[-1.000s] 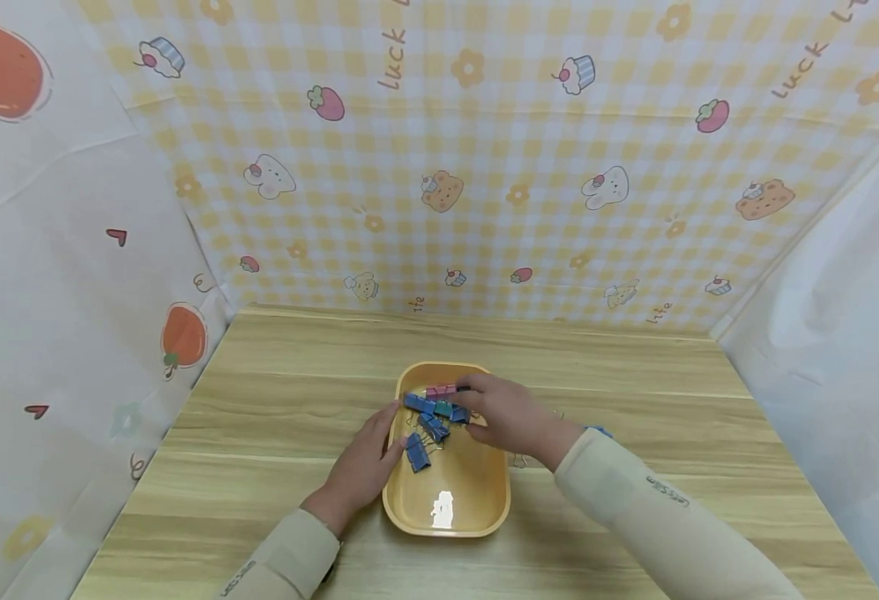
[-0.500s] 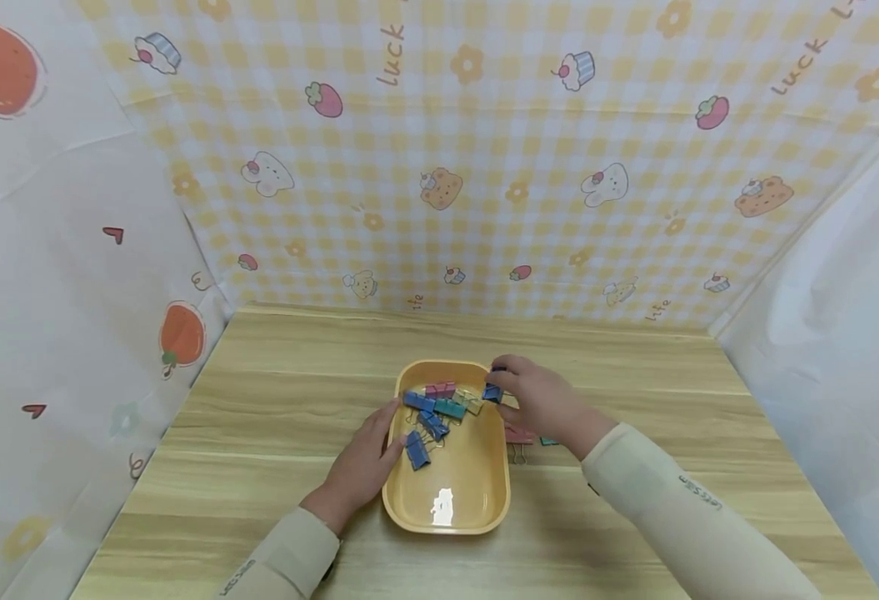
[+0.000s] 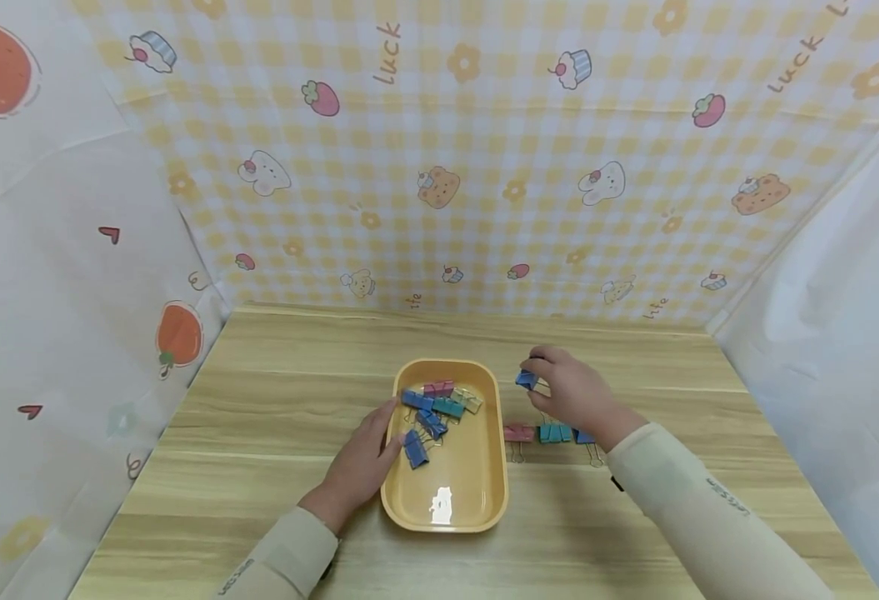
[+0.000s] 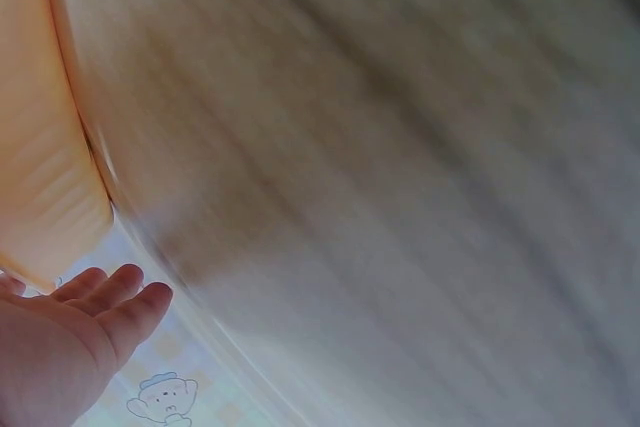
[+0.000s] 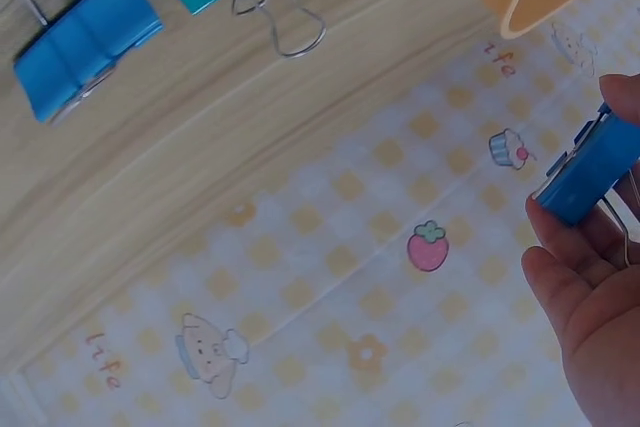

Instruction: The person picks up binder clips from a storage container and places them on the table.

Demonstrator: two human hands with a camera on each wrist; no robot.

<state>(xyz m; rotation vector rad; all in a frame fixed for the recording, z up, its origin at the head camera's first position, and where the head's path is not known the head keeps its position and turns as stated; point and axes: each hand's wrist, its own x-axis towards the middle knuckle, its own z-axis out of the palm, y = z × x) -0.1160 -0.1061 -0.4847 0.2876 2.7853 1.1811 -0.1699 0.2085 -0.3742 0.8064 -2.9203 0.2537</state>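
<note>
My right hand (image 3: 576, 398) pinches a blue binder clip (image 3: 526, 379) between thumb and fingers, above the table and right of the yellow tray (image 3: 476, 475). The right wrist view shows that blue clip with its wire handles toward the palm. Against the tray's left side rests my left hand (image 3: 357, 460), its fingers extended in the left wrist view. Inside the tray lie several binder clips: a pink one (image 3: 439, 388), a pale yellow one (image 3: 469, 400), a teal one (image 3: 449, 407) and several blue ones.
Right of the tray, a pink clip (image 3: 518, 432), a teal clip (image 3: 555, 433) and a blue clip (image 3: 584, 437) form a row on the wooden table (image 3: 297, 358). My right forearm partly covers the blue one. A checked cloth (image 3: 484, 233) hangs behind.
My right hand has lifted a blue binder clip out of the tray and carried it to the right, uncovering clips on the table. My left hand has stayed at the tray's side.
</note>
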